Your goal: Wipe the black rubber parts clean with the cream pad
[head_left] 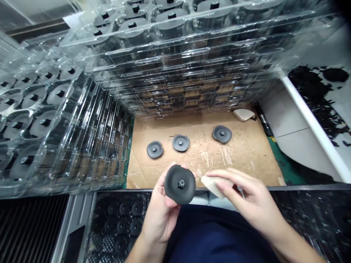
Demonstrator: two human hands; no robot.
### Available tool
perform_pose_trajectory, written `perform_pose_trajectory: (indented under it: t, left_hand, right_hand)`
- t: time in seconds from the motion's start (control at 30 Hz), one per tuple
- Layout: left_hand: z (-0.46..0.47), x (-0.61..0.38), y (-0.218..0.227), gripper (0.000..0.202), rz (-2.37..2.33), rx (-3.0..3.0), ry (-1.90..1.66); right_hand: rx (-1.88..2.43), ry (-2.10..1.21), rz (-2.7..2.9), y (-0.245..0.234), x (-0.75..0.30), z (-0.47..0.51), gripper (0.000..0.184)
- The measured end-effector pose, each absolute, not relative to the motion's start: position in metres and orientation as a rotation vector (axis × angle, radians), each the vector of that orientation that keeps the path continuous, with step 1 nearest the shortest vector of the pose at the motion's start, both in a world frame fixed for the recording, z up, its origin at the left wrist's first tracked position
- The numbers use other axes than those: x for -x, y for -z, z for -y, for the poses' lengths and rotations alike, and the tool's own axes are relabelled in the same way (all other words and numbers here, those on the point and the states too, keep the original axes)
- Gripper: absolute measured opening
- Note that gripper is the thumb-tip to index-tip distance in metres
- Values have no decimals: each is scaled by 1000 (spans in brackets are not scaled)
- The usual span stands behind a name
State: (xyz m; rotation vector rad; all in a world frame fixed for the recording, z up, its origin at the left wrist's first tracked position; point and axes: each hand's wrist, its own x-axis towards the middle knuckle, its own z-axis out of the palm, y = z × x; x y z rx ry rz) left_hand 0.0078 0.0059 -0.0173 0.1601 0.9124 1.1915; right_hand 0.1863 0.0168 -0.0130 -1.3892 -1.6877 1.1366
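My left hand [164,208] grips a black dished disc [175,191] by its edge, its centre stud facing up. Pinched between the thumb and fingers of my right hand [244,193] is a folded white pad [215,185], just right of the disc and apart from it. Whether the pad is cloth or sponge I cannot tell. Beyond my hands, three similar discs lie on the cardboard sheet [197,160]: a left disc [157,154], a middle disc [185,147] and a right disc [226,138].
Tall stacks of clear plastic trays holding discs rise at the back [175,47] and on the left [90,113]. Another white pad [243,114] and a dark pen-like tool [263,122] lie at the back right. Black scraps [315,91] sit beyond a white-edged panel [315,128].
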Motion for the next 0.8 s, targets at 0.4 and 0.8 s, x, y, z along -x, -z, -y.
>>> perform_pose_trajectory:
  t: [0.4, 0.8]
  left_hand:
    - [-1, -18, 7, 51, -879, -186, -1151]
    - [-3, -16, 4, 48, -844, -118, -1002]
  right_hand:
    - [1083, -796, 1760, -28, -158, -21, 24]
    - [942, -903, 1997, -32, -161, -24, 23]
